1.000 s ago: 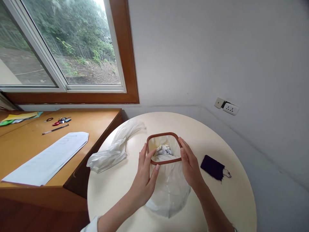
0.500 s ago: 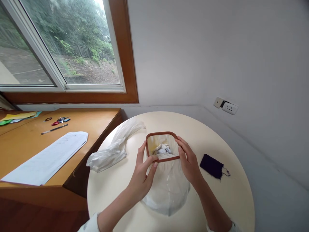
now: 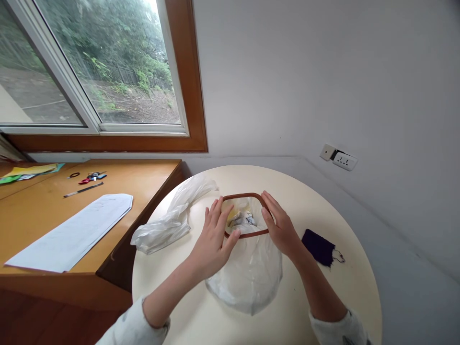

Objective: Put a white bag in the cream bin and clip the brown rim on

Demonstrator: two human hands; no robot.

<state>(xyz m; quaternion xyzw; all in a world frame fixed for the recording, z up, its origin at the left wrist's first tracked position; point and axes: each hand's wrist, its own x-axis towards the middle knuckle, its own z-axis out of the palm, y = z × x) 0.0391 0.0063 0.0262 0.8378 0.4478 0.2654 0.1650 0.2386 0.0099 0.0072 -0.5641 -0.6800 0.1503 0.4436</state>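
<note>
A small bin with a brown rim ring (image 3: 247,195) stands on the round table, lined with a translucent white plastic bag (image 3: 251,282) that hangs down over its outside. Crumpled paper (image 3: 243,219) and something yellow lie inside the bin. My left hand (image 3: 215,235) rests against the left side of the ring, fingers spread and stretched, thumb at the near edge. Against the right side of the ring lies my right hand (image 3: 282,225), its fingers stretched toward the far corner and the thumb apart from them. My hands partly cover the ring.
Left of the bin, another white plastic bag (image 3: 172,218) lies crumpled on the round table (image 3: 323,297). A dark frayed cloth (image 3: 318,247) is at the right. The wooden desk (image 3: 151,179) beside it holds paper sheets (image 3: 77,235), a pen (image 3: 83,190) and keys (image 3: 94,177).
My left hand's fingers have straightened and spread over the ring's left side. My right hand has flattened along the right side. The bag's lower part has shifted slightly left.
</note>
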